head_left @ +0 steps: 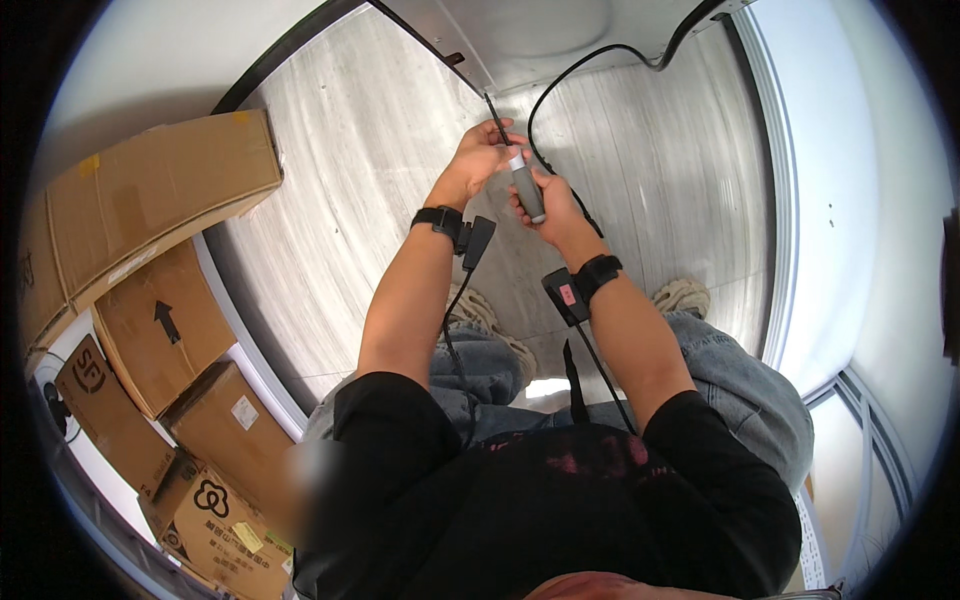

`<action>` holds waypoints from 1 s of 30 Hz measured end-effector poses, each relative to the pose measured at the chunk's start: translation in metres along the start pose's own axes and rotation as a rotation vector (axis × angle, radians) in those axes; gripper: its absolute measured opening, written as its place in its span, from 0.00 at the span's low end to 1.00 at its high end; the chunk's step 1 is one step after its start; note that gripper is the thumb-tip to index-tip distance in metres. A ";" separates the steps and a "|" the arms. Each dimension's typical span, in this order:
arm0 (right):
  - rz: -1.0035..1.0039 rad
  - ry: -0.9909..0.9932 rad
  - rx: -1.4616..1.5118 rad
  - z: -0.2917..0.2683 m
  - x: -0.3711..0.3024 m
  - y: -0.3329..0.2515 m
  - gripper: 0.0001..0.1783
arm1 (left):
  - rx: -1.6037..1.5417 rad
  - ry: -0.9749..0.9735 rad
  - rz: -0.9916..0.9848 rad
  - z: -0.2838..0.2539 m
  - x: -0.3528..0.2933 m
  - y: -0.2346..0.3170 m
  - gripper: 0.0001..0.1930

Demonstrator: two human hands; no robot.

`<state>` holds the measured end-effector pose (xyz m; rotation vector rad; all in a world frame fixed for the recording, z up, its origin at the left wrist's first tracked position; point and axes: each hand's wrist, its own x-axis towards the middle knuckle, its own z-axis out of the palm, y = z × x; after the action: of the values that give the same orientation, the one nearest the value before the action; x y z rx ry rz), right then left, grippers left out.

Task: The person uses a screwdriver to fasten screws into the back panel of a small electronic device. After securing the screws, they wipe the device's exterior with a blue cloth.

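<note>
A screwdriver [529, 193] with a grey handle and a dark shaft slants away from me over the floor. My right hand [563, 212] is closed round its handle. Farther along, my left hand [474, 166] has its fingers curled about the shaft, just past the light collar. The shaft reaches up to the lower corner of a pale metal panel [530, 40]; the tip's exact contact is too small to make out. A black cable [532, 112] loops down from the panel and passes behind my right hand.
Cardboard boxes [165, 205] are stacked along the left side. A pale wall [820, 180] with a metal floor track [765, 200] stands on the right. Straps with small black devices [566, 296] sit on both wrists, their cords running toward my body. My shoes [683, 297] rest on wood-look flooring [350, 150].
</note>
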<state>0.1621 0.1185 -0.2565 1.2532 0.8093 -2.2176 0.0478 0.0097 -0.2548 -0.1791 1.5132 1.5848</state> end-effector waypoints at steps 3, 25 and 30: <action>-0.262 0.232 -0.293 0.014 -0.011 0.008 0.23 | 0.129 0.098 0.025 0.003 0.000 0.000 0.24; -0.224 0.193 -0.234 0.011 0.005 0.010 0.15 | 0.207 0.158 0.039 0.018 -0.005 0.005 0.31; -0.020 0.056 0.180 0.016 -0.006 -0.002 0.14 | -0.222 -0.047 0.039 0.004 -0.009 -0.002 0.29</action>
<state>0.1542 0.1091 -0.2436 1.4016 0.6571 -2.3227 0.0556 0.0083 -0.2494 -0.2358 1.3101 1.7753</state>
